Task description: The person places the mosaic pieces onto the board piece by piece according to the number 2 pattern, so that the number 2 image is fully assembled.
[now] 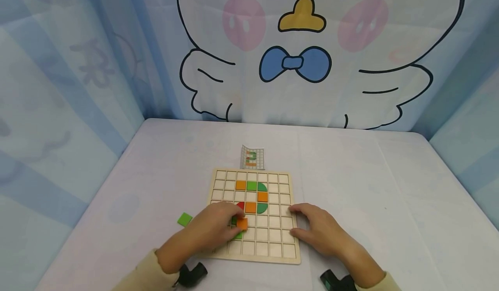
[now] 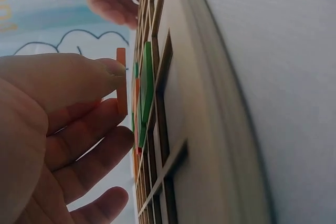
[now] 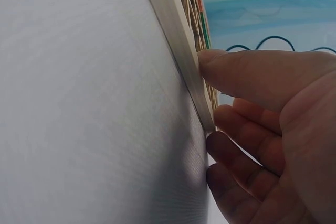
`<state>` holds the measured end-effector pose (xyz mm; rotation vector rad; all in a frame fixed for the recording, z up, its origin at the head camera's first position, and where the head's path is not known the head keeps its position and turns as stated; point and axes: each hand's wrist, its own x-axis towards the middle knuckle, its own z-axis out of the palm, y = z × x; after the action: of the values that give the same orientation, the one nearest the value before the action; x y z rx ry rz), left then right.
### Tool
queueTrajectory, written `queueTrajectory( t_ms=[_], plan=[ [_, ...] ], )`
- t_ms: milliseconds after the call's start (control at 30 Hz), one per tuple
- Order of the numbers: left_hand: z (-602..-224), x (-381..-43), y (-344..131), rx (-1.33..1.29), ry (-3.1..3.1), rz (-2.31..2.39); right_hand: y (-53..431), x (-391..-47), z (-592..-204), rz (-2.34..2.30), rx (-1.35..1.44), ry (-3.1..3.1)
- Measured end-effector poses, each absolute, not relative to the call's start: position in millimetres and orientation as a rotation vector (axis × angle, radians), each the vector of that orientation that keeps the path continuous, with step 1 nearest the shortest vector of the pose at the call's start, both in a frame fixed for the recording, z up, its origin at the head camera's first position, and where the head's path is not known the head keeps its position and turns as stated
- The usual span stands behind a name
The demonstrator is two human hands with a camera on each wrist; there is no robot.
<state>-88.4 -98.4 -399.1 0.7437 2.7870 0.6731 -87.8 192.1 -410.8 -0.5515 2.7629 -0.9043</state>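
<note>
My left hand [image 1: 212,226] pinches an orange square tile [image 1: 242,224] between thumb and finger over the lower left part of a wooden grid board [image 1: 269,250]. In the left wrist view the orange tile [image 2: 122,81] stands edge-on, close over the board, beside a green tile [image 2: 147,80] in the grid. Orange, green and red pieces fill several cells, among them a green rounded piece [image 1: 262,208] and a red piece [image 1: 240,205] partly hidden by my fingers. My right hand [image 1: 321,229] rests at the board's right edge, its thumb and fingertips touching the rim.
A small pattern card [image 1: 255,158] with a folded side stands behind the board. One loose green tile [image 1: 185,219] lies on the white table [image 1: 370,187] left of the board. Black wrist devices [image 1: 192,275] show below the hands. Printed curtains enclose the table at the back and sides.
</note>
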Motion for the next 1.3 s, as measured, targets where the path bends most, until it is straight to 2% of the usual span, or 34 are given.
queueTrajectory(
  t_ms=[700, 1300],
  plan=[
    [-403.0, -86.4, -93.8, 0.912, 2.817, 0.589, 192.7, -88.1, -412.1, -0.909, -0.561, 2.772],
    [-402.7, -85.0, -91.7, 0.923, 2.767, 0.608, 192.6, -88.9, -412.2, -0.902, -0.581, 2.776]
  ],
)
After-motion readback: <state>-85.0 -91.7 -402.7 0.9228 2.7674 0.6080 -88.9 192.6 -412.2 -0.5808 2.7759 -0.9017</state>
